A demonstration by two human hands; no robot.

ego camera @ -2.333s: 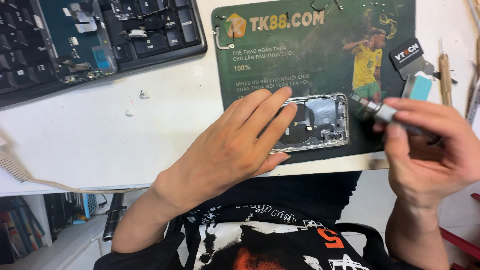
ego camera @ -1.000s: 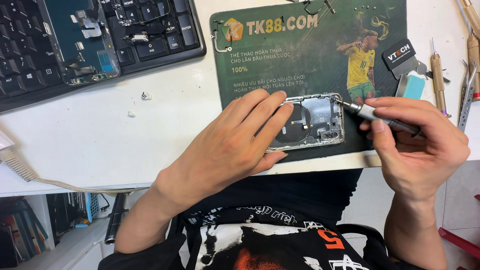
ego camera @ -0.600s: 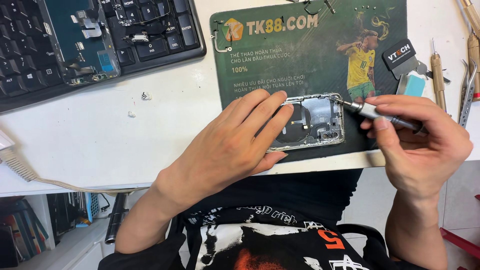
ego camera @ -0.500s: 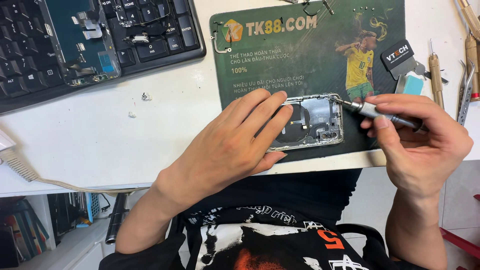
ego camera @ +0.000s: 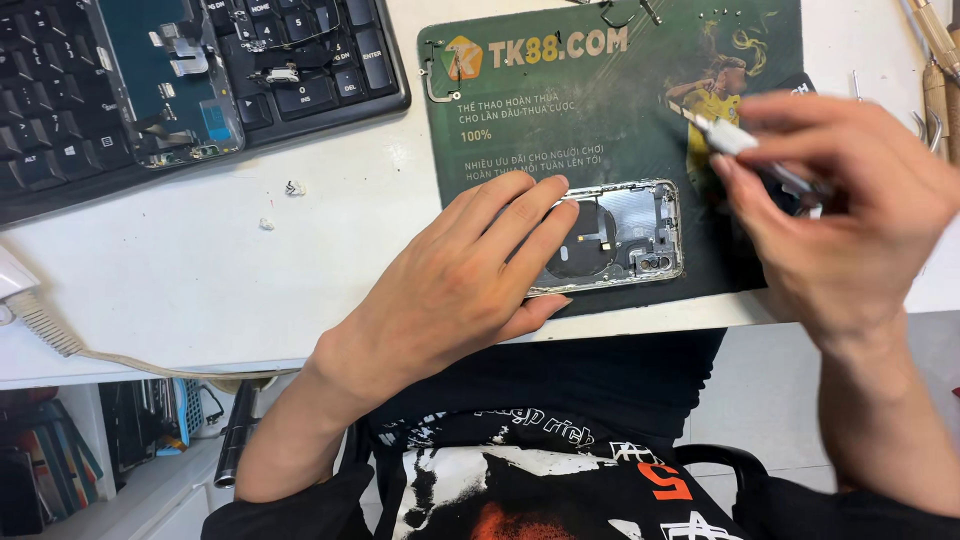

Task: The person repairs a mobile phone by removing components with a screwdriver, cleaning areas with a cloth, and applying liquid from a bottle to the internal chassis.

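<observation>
An opened silver phone housing with a dark round coil (ego camera: pixel 620 232) lies lengthwise left to right on a green printed work mat (ego camera: pixel 520 130), pinned flat under the left hand (ego camera: pixel 470 285); the right hand (ego camera: pixel 840 200), raised up-right of it, is closed around a slim white-tipped tool (ego camera: pixel 730 135).

Bright, even overhead light, no hard shadows; soft shade only under left hand (ego camera: pixel 455 285) and along desk (ego camera: pixel 200 290) front edge. Right hand (ego camera: pixel 850 210) smeared w/ motion blur, the tool (ego camera: pixel 735 140) in it too. Slight sheen on phone frame (ego camera: pixel 625 235). Centre sharp; space below desk dim. Mild wide-angle bend at edges, e.g. keyboard (ego camera: pixel 330 80).
</observation>
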